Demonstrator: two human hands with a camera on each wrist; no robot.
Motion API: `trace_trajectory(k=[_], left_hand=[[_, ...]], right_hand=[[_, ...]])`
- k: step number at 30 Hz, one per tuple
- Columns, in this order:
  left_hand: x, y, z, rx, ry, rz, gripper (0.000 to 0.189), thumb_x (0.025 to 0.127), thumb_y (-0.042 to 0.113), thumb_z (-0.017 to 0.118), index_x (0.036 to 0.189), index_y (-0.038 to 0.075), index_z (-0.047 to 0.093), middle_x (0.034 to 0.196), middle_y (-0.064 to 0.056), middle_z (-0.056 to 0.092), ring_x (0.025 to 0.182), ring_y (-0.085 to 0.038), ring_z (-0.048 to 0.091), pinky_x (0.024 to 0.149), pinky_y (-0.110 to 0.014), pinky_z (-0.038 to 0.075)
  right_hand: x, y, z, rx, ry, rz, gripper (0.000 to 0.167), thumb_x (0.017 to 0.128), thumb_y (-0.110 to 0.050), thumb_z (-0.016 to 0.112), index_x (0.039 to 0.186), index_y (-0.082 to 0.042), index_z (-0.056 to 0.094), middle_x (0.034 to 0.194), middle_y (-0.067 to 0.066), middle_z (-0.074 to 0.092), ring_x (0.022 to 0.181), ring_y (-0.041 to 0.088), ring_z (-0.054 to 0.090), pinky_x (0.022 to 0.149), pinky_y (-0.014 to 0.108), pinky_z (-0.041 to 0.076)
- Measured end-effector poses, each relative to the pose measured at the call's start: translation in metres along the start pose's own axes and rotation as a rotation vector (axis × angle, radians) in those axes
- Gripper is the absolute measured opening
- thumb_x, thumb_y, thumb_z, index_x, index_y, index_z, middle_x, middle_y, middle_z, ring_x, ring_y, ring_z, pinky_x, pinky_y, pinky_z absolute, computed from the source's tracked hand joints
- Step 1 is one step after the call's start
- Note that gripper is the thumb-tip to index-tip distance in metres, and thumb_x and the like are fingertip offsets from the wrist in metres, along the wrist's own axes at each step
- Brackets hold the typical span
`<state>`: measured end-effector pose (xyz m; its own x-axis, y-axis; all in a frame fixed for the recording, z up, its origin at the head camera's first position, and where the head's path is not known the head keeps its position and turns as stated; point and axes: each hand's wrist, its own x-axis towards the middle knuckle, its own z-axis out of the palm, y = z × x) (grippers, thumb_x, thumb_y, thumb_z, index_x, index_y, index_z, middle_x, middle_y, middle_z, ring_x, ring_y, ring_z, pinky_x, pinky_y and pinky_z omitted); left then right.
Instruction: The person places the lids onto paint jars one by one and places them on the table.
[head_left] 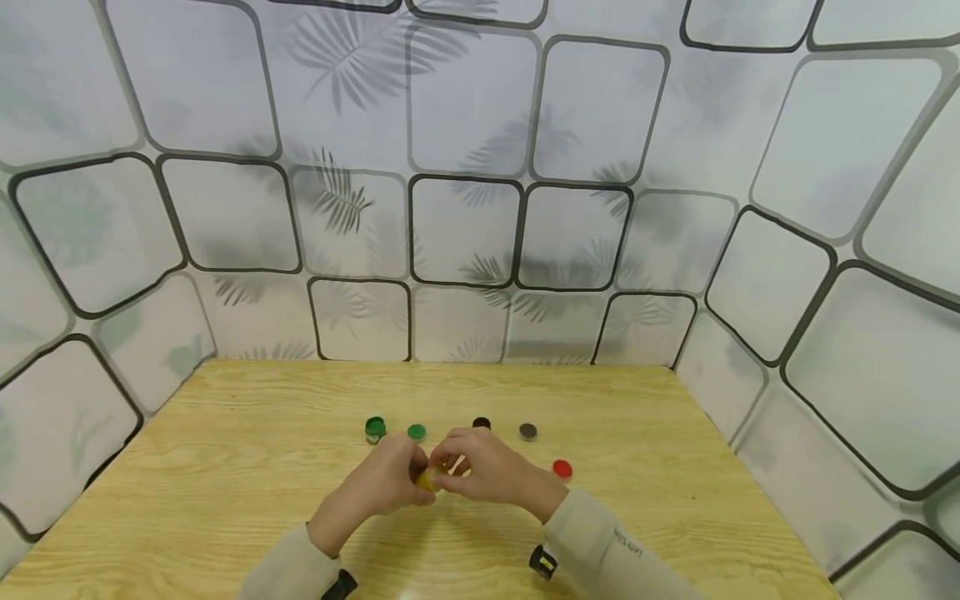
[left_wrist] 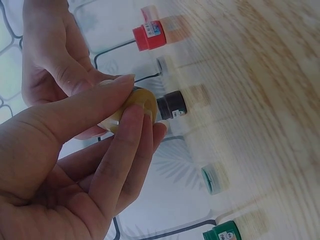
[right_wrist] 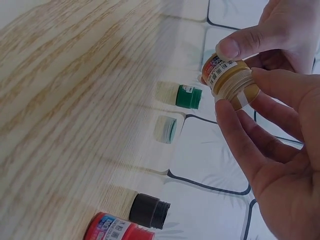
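Observation:
Over the table, my left hand [head_left: 384,478] grips a small paint jar [right_wrist: 220,70] with yellow-ochre paint and a printed label. Thumb and fingers of my right hand [head_left: 491,468] pinch the jar's clear lid [right_wrist: 234,86] at its rim. The jar is tilted, its lid end towards the right hand. In the left wrist view the jar's ochre base [left_wrist: 146,100] shows between the left thumb and fingers. The head view shows only a bit of yellow between the hands. Whether the lid is loose on the thread, I cannot tell.
Behind the hands stand an uncapped green paint jar [head_left: 375,431], a green lid [head_left: 416,432], a black paint jar [head_left: 482,422] and a dark lid [head_left: 528,432]. A red lid [head_left: 562,469] lies further right. The red jar [left_wrist: 150,35] shows in both wrist views.

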<state>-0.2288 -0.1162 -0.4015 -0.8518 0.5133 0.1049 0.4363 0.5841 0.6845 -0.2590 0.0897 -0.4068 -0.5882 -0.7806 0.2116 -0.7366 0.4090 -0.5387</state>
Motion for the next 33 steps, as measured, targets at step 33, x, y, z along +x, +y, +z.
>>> trace_trajectory(k=[33], left_hand=[[-0.001, -0.002, 0.0, -0.013, 0.014, 0.011, 0.011, 0.078, 0.0, 0.086, 0.086, 0.001, 0.079, 0.075, -0.006, 0.076, 0.06, -0.006, 0.061, 0.055, -0.02, 0.051]], right_hand=[[-0.003, 0.011, 0.005, -0.096, 0.096, -0.284, 0.015, 0.089, -0.004, 0.08, 0.101, -0.009, 0.072, 0.11, 0.006, 0.069, 0.097, 0.014, 0.068, 0.084, 0.022, 0.059]])
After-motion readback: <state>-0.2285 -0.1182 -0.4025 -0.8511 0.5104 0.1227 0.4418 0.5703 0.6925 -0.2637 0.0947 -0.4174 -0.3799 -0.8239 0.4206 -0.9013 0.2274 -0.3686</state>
